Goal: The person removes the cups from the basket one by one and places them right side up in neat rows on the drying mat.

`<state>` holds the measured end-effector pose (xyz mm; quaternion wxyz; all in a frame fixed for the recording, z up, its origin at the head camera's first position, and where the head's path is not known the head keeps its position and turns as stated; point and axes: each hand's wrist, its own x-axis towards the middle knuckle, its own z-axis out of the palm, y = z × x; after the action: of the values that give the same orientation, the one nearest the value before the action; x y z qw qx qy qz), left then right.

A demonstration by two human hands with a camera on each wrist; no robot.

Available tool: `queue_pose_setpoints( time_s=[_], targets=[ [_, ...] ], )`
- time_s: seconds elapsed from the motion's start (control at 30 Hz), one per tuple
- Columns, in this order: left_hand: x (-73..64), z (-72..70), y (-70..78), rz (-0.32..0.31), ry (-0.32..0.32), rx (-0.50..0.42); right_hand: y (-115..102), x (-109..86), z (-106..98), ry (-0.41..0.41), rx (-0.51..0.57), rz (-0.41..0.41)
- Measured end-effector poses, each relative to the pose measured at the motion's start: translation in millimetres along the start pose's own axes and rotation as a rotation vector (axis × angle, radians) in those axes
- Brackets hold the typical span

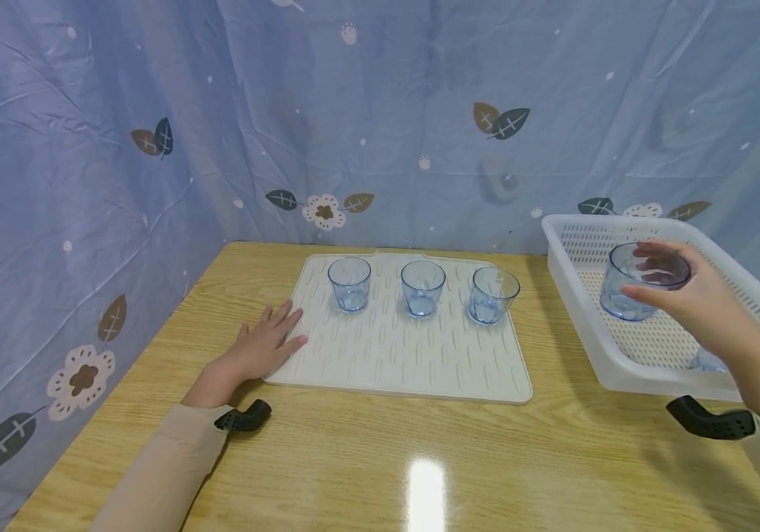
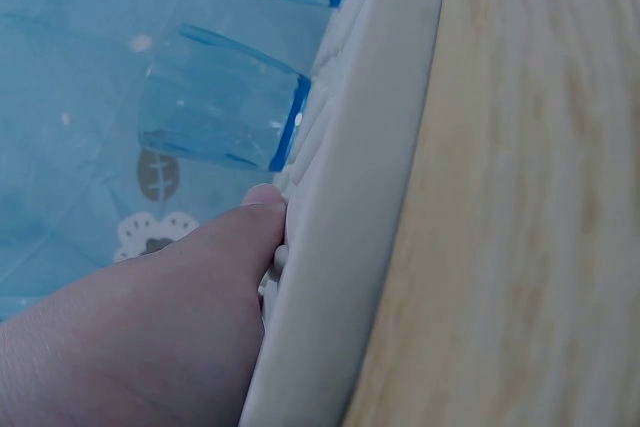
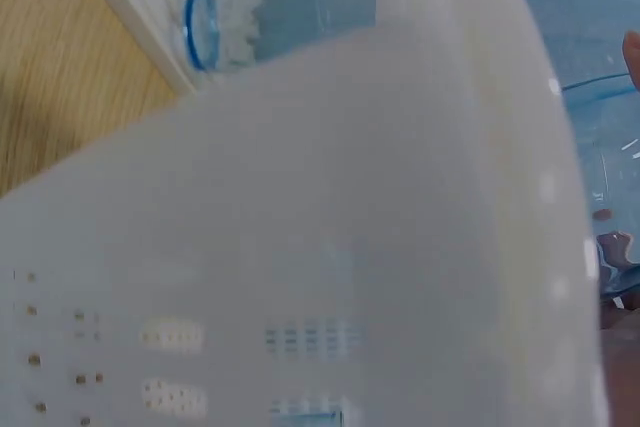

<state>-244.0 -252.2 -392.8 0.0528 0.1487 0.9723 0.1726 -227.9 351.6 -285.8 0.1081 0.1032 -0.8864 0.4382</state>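
Observation:
My right hand (image 1: 702,292) grips a clear blue drinking glass (image 1: 619,288) by its sides, over the white plastic basket (image 1: 582,318). In the right wrist view the basket wall covers most of the picture, and the held glass (image 3: 605,157) shows at the right edge. On the left, my left hand (image 1: 263,346) rests with spread fingers on the left edge of a cream ridged mat (image 1: 393,362). Three similar glasses stand upright in a row on the mat: a left one (image 1: 350,287), a middle one (image 1: 423,291) and a right one (image 1: 490,297).
Part of another clear bluish item (image 1: 709,360) lies low in the basket near its front wall, partly hidden by my right arm. A wooden table (image 1: 327,451) carries the mat and basket. A blue patterned curtain (image 1: 420,111) hangs behind and along the left side.

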Motion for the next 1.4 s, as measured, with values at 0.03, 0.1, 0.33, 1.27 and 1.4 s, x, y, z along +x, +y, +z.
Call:
queue_pose_setpoints(
  time_s=[0.03, 0.1, 0.33, 1.27, 1.4],
  targets=[
    [0.4, 0.2, 0.0, -0.002, 0.000, 0.001, -2, 0.1, 2, -0.005, 0.011, -0.010],
    [0.8, 0.2, -0.1, -0.003, 0.001, 0.007, -7, 0.8, 6, -0.017, 0.030, -0.026],
    [1.3, 0.7, -1.2, 0.000, 0.003, 0.012, -17, 4.1, 23, -0.105, 0.313, -0.131],
    [4.0, 0.5, -0.2, 0.005, -0.010, 0.012, -66, 14.2, 97, -0.247, 0.651, -0.239],
    [3.5, 1.0, -1.6, -0.007, -0.016, 0.029, -72, 16.0, 111, -0.242, 0.617, -0.237]
  ],
)
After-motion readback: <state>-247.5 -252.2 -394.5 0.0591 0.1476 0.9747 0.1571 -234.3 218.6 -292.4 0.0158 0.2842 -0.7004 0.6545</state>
